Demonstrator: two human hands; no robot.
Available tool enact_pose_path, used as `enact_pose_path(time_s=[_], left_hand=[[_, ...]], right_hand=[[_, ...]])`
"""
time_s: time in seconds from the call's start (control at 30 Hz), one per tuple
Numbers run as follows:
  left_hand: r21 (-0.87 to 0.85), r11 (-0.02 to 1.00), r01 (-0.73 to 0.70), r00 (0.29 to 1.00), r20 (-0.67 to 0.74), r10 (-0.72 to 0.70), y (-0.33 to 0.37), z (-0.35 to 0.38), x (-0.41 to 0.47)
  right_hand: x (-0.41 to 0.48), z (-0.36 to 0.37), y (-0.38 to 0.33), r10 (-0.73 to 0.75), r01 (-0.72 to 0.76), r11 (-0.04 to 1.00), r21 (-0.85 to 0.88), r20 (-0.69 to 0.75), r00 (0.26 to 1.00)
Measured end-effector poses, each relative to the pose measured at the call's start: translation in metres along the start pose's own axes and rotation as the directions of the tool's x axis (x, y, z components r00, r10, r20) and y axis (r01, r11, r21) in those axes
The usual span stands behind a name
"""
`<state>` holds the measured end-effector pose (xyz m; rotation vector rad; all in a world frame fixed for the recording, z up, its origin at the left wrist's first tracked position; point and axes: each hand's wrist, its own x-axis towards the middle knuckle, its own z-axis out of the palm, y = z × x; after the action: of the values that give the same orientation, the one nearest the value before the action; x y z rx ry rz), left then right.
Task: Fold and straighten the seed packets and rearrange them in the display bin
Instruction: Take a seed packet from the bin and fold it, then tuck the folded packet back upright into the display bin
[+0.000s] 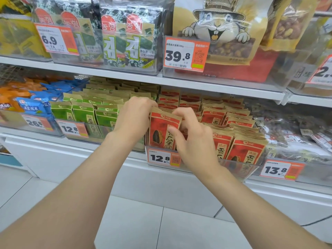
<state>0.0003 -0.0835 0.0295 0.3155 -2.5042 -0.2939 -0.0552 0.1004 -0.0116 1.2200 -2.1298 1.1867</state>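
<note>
Floor [161,221]: pale tiles below the display bin [240,170], nearest the viewer.
Right hand [195,142]: in front of the display bin's left half, fingers curled. The thumb lies on the face of the front red packet [161,130] and the fingertips hook over its top right corner, so it pinches that packet.
Left hand [136,119]: at the display bin's left edge, fingers bent over the top left corner of the front red packet and gripping it from behind.
Front red packet: upright at the front left of the display bin, held between both hands, with a sunflower seed printed on its face.
Price tag [163,157]: on the display bin's clear front wall, below the held packet, reading 12.8.
Red packets [215,114]: standing in rows inside the display bin, to the right of and behind the held one, brown tops uneven.
Green packets [84,114]: in the bin just left of the display bin.
Blue packets [30,106]: further left.
Seaweed packs [125,36]: on the shelf above the display bin, to its left.
Cartoon animal bag [219,27]: directly above the display bin, tagged 39.8.
</note>
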Motion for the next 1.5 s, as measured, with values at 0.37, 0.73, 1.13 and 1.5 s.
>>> enact_pose_path(time_s=[0.37,0.73,1.13,1.5], left_hand=[[-0.2,0.977,0.076,0.977,0.209,-0.034,0.006,-0.007,-0.022],[0.196,0.978,-0.077,0.968,0.249,0.026,0.016,0.011,-0.027],[0.04,0.999,-0.003,0.948,0.317,-0.01,0.018,0.002,-0.038],[0.033,0.999,0.035,0.98,0.193,-0.04,0.015,0.002,-0.041]], right_hand=[[0.009,0.016,0.027,-0.09,0.103,0.878,-0.468,0.051,0.995],[0.011,-0.014,0.053,0.074,-0.009,0.744,-0.669,0.068,0.995],[0.014,-0.003,0.045,0.052,0.001,0.89,-0.455,0.104,0.993],[0.02,0.016,0.031,0.017,0.004,0.909,-0.417,0.046,0.999]])
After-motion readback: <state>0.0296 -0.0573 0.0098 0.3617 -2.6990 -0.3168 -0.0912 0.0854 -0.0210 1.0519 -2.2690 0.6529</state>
